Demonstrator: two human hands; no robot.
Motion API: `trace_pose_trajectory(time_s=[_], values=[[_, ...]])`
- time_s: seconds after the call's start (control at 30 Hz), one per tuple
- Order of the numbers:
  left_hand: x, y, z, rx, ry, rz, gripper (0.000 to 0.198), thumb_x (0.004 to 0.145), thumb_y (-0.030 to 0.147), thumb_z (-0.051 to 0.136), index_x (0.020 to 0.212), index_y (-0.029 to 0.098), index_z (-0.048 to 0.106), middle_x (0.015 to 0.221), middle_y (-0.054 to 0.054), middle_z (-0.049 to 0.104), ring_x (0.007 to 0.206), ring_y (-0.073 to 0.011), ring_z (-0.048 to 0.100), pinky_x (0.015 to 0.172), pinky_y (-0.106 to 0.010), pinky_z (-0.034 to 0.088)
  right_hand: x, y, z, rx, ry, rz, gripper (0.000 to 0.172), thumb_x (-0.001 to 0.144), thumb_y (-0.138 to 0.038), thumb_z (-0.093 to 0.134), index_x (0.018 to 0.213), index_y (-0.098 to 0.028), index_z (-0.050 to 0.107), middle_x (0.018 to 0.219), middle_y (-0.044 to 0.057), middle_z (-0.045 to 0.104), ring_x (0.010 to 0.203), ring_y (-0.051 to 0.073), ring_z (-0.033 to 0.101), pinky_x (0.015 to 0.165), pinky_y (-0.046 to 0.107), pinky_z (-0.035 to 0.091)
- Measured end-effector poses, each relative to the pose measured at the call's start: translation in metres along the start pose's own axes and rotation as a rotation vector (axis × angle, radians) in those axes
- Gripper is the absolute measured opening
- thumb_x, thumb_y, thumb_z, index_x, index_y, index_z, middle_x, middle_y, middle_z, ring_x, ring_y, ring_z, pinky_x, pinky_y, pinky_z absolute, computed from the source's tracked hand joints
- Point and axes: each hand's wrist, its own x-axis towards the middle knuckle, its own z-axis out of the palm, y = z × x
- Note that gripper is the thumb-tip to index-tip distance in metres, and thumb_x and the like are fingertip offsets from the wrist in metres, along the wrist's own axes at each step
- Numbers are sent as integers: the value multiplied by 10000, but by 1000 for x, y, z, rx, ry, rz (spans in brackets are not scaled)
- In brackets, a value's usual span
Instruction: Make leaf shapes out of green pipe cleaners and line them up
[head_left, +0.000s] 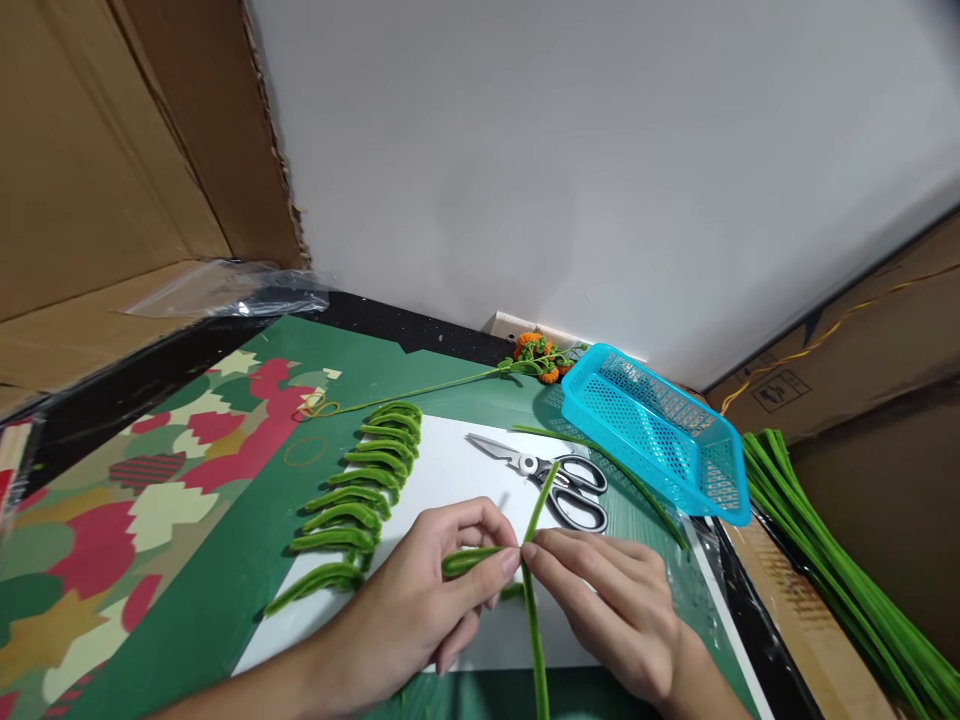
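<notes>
My left hand (420,600) pinches the folded loop end of a green pipe cleaner (534,620) between thumb and fingers. My right hand (611,600) pinches the same pipe cleaner right beside it, where the stem bends; one end runs toward me and the other points up toward the scissors (551,475). Both hands hover over a white sheet (450,470). A row of several folded green pipe-cleaner leaves (360,490) lies along the sheet's left edge.
A turquoise plastic basket (660,430) sits tilted at the right. A bundle of straight green pipe cleaners (840,570) lies on cardboard further right. An orange-flowered stem (525,362) and rubber bands (306,452) lie on the green patterned mat (150,500). Cardboard walls stand left.
</notes>
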Motion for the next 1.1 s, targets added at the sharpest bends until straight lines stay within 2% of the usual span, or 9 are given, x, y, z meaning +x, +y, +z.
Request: trace_pose_trajectory(time_s=[0.2, 0.33, 0.43, 0.6, 0.73, 0.83, 0.93, 1.03, 1.1], values=[[4, 8, -2, 7, -6, -24, 348, 985, 542, 668, 976, 198, 611, 739, 81, 470, 457, -24, 233, 408, -179, 114, -2, -3, -3, -16, 16, -26, 372, 1095, -77, 364, 1149, 0, 724, 990, 176, 805, 904, 198, 786, 666, 279, 630], [3, 16, 1, -127, -116, -116, 370, 943, 544, 720, 926, 202, 580, 607, 121, 334, 424, -35, 163, 382, -187, 80, -4, -13, -15, -73, -77, 39, 374, 1093, -83, 383, 1207, -9, 731, 1093, 181, 806, 1031, 220, 780, 791, 305, 656], [3, 14, 2, -135, -61, -126, 385, 930, 558, 735, 934, 196, 603, 555, 134, 291, 427, -40, 158, 388, -176, 97, -3, -14, -17, -68, -76, 40, 374, 1091, -88, 389, 1203, -21, 739, 1092, 171, 808, 1077, 225, 772, 854, 315, 660], [6, 1, -4, -90, -29, -96, 370, 942, 563, 724, 1012, 211, 630, 462, 147, 313, 357, -36, 174, 367, -167, 106, -3, -4, -4, -47, 14, 3, 339, 1090, -93, 408, 1160, -25, 733, 1014, 158, 806, 1003, 206, 772, 787, 296, 653], [5, 4, -5, -87, -1, -92, 377, 922, 557, 748, 1003, 208, 632, 554, 119, 407, 358, -22, 260, 366, -159, 128, -7, 1, 4, -55, 102, -4, 263, 1032, -69, 493, 1148, -42, 728, 976, 143, 802, 934, 204, 762, 741, 300, 643], [1, 12, -5, -72, 8, -108, 392, 881, 545, 795, 972, 197, 637, 664, 98, 469, 380, 1, 283, 376, -151, 142, -9, 1, 7, -43, 94, -25, 255, 988, -56, 531, 1158, -36, 720, 960, 140, 793, 869, 202, 752, 703, 301, 635], [-6, 16, -5, -12, 66, -87, 381, 863, 527, 811, 987, 203, 654, 718, 79, 531, 396, -6, 319, 387, -152, 223, -10, -1, 10, -7, 96, -48, 270, 980, -52, 512, 1154, -20, 717, 934, 143, 776, 828, 197, 737, 669, 293, 612], [-12, 18, -4, 167, 181, 116, 267, 869, 450, 797, 941, 206, 719, 763, 19, 646, 566, -108, 572, 522, -197, 470, -11, -4, 11, 14, 97, -57, 275, 977, -51, 499, 1149, -24, 712, 935, 144, 762, 829, 197, 730, 651, 287, 586], [-14, 21, -2, 337, 187, 275, 163, 898, 367, 760, 857, 210, 750, 774, -3, 695, 714, -161, 664, 657, -215, 545, -10, -6, 11, 28, 94, -47, 271, 974, -46, 496, 1151, -29, 701, 922, 136, 755, 786, 188, 716, 635, 286, 570]])
